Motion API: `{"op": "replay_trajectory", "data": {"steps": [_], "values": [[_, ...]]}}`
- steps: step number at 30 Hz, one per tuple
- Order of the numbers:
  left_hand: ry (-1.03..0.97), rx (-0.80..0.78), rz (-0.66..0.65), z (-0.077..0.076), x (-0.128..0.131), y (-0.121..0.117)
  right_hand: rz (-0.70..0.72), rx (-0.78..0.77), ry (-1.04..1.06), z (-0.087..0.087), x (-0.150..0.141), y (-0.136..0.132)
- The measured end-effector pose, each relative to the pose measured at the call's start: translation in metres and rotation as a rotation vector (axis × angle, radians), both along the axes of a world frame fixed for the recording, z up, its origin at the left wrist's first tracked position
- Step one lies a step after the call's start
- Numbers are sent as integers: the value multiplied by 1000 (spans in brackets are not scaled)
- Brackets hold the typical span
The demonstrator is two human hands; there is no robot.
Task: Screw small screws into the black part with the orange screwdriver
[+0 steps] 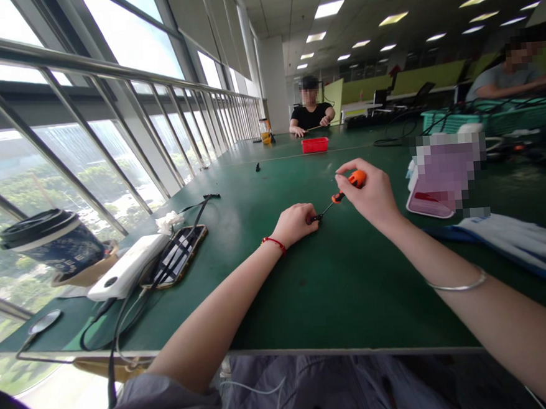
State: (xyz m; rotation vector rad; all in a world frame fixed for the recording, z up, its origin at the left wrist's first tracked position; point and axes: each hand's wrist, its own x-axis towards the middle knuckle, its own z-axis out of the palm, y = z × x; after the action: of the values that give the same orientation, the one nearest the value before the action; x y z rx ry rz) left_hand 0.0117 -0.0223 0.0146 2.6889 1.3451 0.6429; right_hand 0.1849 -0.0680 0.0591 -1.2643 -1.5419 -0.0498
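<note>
Screwdriver: orange handle, thin dark shaft.

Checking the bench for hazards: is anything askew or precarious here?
The coffee cup sits tilted at the table's left edge by the railing. A black cable trails off the front edge. Nothing looks spilled or damaged.

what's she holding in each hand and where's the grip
The right hand grips a small screwdriver by its orange handle. The left hand is closed at the screwdriver's tip over something small and dark; what it is cannot be told.
</note>
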Motion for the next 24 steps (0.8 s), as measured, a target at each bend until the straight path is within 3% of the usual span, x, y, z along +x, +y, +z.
{"op": "replay_trajectory", "data": {"steps": [9,24], "values": [[-7,-11,47,-1,-6,6,-61,-68,82,-2,2,4],[27,-1,74,2,-13,10,51,-159,147,-4,3,8]]}}
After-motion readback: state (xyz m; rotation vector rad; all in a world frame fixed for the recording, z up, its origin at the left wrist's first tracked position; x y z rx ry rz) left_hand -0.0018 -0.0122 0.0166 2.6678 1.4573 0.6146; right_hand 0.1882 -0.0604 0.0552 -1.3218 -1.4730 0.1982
